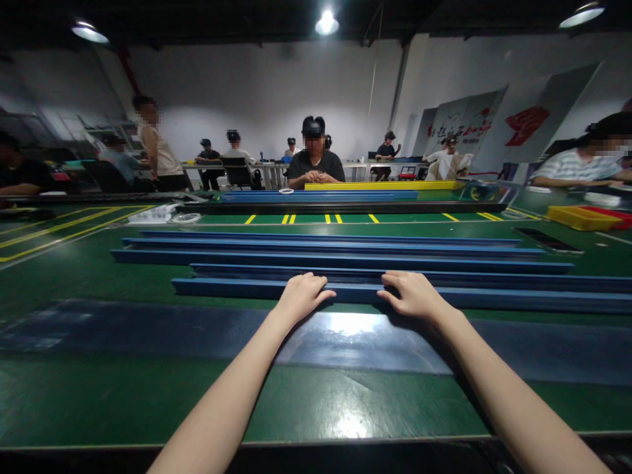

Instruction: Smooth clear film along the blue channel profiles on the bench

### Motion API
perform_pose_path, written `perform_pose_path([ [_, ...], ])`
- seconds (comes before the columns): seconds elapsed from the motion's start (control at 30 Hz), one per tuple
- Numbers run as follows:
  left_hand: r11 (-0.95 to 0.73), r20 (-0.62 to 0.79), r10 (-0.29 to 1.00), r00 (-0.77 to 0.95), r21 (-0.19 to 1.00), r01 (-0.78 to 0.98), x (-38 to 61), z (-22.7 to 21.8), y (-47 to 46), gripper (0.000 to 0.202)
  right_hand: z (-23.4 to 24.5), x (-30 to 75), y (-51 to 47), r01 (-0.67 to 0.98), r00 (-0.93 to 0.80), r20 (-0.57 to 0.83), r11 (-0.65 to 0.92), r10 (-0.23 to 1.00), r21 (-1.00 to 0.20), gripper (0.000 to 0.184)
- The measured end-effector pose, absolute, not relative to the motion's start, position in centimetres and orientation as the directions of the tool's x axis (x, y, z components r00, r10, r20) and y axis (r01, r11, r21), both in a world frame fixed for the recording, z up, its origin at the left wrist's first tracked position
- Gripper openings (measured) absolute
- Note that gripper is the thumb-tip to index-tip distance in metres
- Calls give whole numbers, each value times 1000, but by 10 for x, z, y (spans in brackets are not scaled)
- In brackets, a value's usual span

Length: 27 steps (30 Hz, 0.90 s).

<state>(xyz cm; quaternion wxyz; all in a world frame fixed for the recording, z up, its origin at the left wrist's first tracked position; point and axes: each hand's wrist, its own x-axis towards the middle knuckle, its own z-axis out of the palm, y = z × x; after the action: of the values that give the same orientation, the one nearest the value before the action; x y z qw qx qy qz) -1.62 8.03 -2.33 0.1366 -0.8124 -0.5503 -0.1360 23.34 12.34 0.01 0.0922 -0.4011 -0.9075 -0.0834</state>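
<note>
A long blue channel rail lies lengthwise across the green tabletop in front of me. My left hand is closed on it, with the fingers over its walls and the thumb along the near side. A short way to the right, my right hand grips the same rail in a like manner. Both sets of fingertips are partly hidden inside the channel. Just beyond it, more blue rails lie parallel. Between the held rail and me, a shiny, see-through dark strip runs flat across the table.
Farther back are a long black rail, a yellow rail and yellow tape marks. A phone and a yellow tray are at the right. A person sits opposite; several others are around the room.
</note>
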Motion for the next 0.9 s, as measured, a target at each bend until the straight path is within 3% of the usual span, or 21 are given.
perform_pose_path([
  [0.9, -316, 330, 886, 325, -84, 945, -14, -21, 79, 35, 0, 232, 124, 740, -664, 247, 668, 706, 77, 34],
])
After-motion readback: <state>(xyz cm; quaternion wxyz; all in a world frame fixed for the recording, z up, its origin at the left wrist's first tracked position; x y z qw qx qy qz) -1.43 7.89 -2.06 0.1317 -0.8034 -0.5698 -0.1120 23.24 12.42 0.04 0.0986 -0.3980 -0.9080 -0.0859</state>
